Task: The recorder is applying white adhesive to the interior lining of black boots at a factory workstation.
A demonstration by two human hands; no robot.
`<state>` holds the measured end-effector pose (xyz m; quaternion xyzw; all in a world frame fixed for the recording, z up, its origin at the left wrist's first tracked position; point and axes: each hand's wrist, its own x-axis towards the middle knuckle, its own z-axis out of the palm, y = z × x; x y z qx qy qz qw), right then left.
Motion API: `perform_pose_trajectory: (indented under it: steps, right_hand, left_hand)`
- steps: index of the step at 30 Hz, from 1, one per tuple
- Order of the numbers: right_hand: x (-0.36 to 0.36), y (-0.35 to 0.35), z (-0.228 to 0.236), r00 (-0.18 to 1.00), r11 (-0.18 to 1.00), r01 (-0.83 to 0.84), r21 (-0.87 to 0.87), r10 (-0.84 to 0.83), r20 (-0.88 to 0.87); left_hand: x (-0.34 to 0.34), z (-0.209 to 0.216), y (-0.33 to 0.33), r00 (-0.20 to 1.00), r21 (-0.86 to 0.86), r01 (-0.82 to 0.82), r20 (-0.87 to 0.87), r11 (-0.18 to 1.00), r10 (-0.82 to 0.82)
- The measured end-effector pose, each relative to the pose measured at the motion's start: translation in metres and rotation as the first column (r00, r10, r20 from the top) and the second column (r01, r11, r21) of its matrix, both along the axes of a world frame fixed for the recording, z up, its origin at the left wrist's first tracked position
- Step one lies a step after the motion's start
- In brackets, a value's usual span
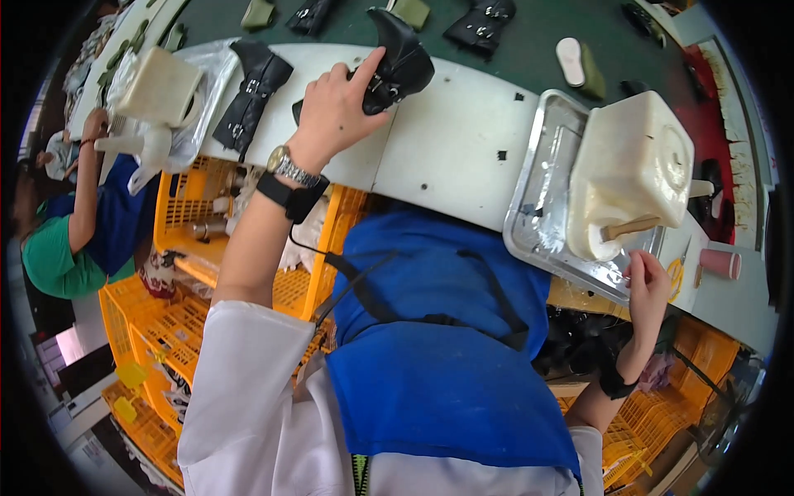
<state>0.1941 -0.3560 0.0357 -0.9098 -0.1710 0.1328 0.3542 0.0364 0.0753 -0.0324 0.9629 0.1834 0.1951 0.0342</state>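
A black ankle boot with buckled straps (404, 62) is gripped in my left hand (339, 107) over the white work surface, its toe tilted up and away from me. My palm and fingers cover part of its shaft. To the left of that hand lies another black buckled boot (255, 95). My right hand (649, 281) is by the near right edge of a metal tray (536, 165), fingers loosely curled and nothing visible in them. Just above it, a wooden handle (633, 227) sticks out of the spout of a cream plastic container (637, 157) on the tray.
A green conveyor belt (529, 58) across the far side carries several boots and olive pieces. Yellow scissors (676, 277) and a pink cup (719, 263) are at right. Yellow crates (198, 207) stand below the table. A co-worker in green (62, 256) is at left beside another cream container (161, 87).
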Motion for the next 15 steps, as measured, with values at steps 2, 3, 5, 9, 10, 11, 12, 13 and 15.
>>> perform_pose_trajectory:
  steps: [2, 3, 5, 9, 10, 11, 12, 13, 15]
  right_hand:
    - [-0.005, -0.010, -0.004, 1.000, 0.999, 0.011, 0.031, -0.010, -0.014]
    - [-0.010, -0.010, -0.003, 1.000, 1.000, -0.001, 0.030, 0.002, -0.025]
    - [-0.018, -0.005, -0.005, 0.998, 0.997, -0.043, -0.057, 0.046, 0.044]
    - [-0.031, 0.012, -0.020, 0.977, 0.982, -0.188, -0.009, 0.188, 0.100]
    - [-0.039, 0.021, -0.026, 0.980, 0.981, -0.195, 0.008, 0.194, 0.049]
    - [-0.045, 0.029, -0.027, 0.957, 0.957, -0.288, -0.027, 0.289, 0.019]
    - [-0.052, 0.036, -0.026, 0.941, 0.940, -0.337, -0.051, 0.337, -0.012]
    - [-0.058, 0.041, -0.027, 0.923, 0.920, -0.385, -0.074, 0.383, -0.045]
    - [-0.064, 0.048, -0.030, 0.900, 0.892, -0.434, -0.124, 0.422, -0.108]
  left_hand:
    - [-0.005, -0.012, 0.007, 0.999, 0.013, -0.029, -0.043, 0.999, 0.030]
    - [-0.005, -0.018, 0.011, 0.997, 0.029, -0.034, -0.062, 0.999, 0.036]
    - [-0.011, -0.028, 0.017, 0.991, 0.036, -0.071, -0.114, 0.997, 0.075]
    - [-0.009, -0.036, 0.024, 0.984, 0.025, -0.087, -0.155, 0.996, 0.090]
    - [-0.010, -0.034, 0.025, 0.987, 0.043, -0.063, -0.145, 0.997, 0.068]
    - [-0.011, -0.034, 0.027, 0.990, 0.061, -0.039, -0.136, 0.997, 0.047]
    - [-0.007, -0.035, 0.031, 0.991, 0.085, -0.015, -0.131, 0.996, 0.026]
    - [-0.005, -0.035, 0.034, 0.991, 0.082, -0.022, -0.131, 0.996, 0.033]
    - [-0.002, -0.034, 0.040, 0.988, 0.122, 0.012, -0.152, 0.992, 0.007]
